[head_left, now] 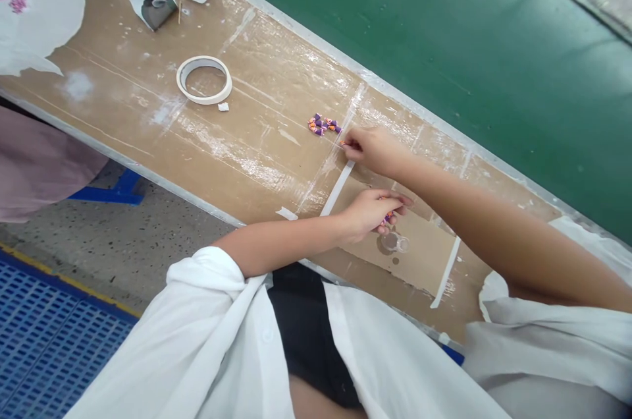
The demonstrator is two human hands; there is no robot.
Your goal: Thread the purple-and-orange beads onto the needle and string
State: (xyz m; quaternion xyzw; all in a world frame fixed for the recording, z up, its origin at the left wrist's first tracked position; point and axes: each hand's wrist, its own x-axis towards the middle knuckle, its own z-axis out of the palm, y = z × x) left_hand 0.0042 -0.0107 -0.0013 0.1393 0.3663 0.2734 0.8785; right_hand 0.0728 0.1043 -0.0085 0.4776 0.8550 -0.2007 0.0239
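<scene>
My left hand (369,213) is curled around several small purple-and-orange pieces (388,216), which look like tiny figures or wrapped sweets. It hovers over a cardboard sheet (419,257) held down with white tape strips. Farther out, my right hand (364,147) pinches one small orange-and-purple piece (343,143) between thumb and fingers. Just left of those fingertips lies a cluster of the same small pieces (323,124) on the brown table covering. A small clear cup (395,242) with wet spots around it stands on the cardboard, close below my left hand.
A roll of white tape (204,80) lies on the brown-covered table (257,136). Torn scraps (153,2) and white sheeting (49,17) with pink bits are at the far left. A green surface (419,30) borders the far edge. Another person's pinkish clothing (44,162) shows at left.
</scene>
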